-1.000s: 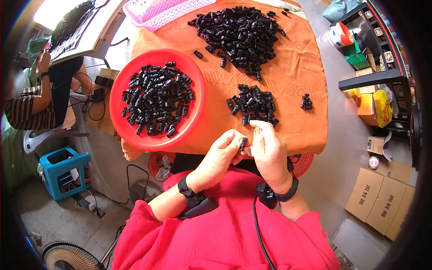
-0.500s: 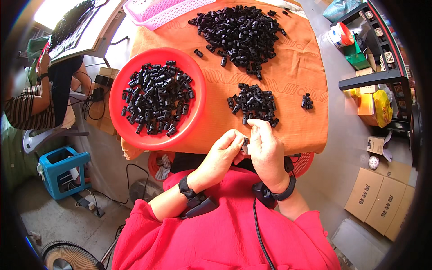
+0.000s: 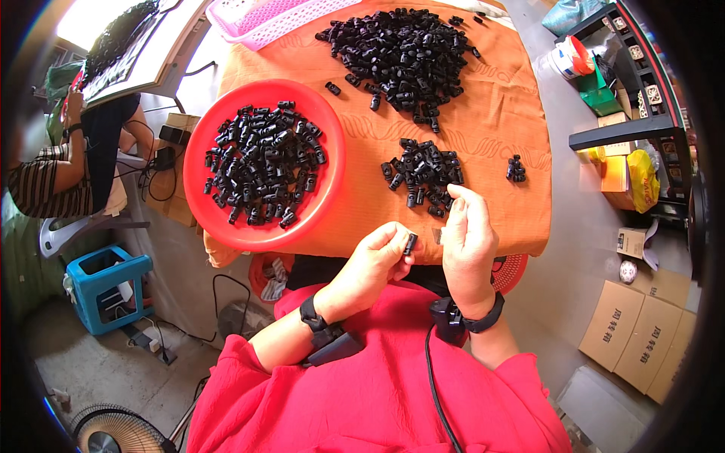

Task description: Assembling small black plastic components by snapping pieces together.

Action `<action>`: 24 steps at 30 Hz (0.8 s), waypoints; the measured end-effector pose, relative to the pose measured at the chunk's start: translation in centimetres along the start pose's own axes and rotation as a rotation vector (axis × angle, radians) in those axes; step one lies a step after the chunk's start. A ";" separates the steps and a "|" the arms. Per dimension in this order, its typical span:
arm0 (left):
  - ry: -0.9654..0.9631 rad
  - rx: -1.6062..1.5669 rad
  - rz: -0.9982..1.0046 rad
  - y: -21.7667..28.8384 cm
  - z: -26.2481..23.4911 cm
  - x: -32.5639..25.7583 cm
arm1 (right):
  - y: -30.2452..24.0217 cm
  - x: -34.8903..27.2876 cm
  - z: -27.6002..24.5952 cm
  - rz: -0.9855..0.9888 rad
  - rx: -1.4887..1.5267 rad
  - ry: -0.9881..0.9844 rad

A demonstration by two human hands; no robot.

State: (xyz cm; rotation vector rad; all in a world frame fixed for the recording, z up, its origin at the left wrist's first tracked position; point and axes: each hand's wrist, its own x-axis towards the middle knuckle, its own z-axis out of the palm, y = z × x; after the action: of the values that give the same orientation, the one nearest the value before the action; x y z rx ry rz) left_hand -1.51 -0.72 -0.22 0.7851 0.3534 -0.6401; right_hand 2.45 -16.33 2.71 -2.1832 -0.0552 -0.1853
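- The hands have drawn apart; left hand [image 3: 375, 260] now pinches one small black clip [image 3: 409, 243] alone
- right hand [image 3: 467, 230], fingers curled, grip unclear, has lifted toward the near pile [image 3: 423, 172], seemingly for another piece

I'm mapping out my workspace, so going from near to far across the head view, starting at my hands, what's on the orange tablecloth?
Left hand pinching a small black plastic clip, beside the right hand → small heap of black plastic clips → large heap of black plastic clips → pink plastic basket at the far edge.
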 end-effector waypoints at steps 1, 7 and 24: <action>-0.015 -0.020 0.015 0.2 -0.1 0.0 | 0.4 0.0 -0.2 -0.052 -0.004 -0.005; -0.055 -0.077 0.052 0.1 -0.1 0.3 | -0.6 -0.6 -0.4 -0.014 0.002 -0.169; -0.054 0.059 0.135 -0.3 -1.0 0.6 | -0.6 -1.2 -0.9 0.025 0.176 -0.424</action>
State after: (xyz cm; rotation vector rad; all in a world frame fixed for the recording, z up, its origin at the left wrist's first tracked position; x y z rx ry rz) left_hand -1.31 -0.37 -1.38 0.8389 0.2313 -0.5455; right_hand 1.12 -16.67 3.48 -2.0116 -0.2723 0.2889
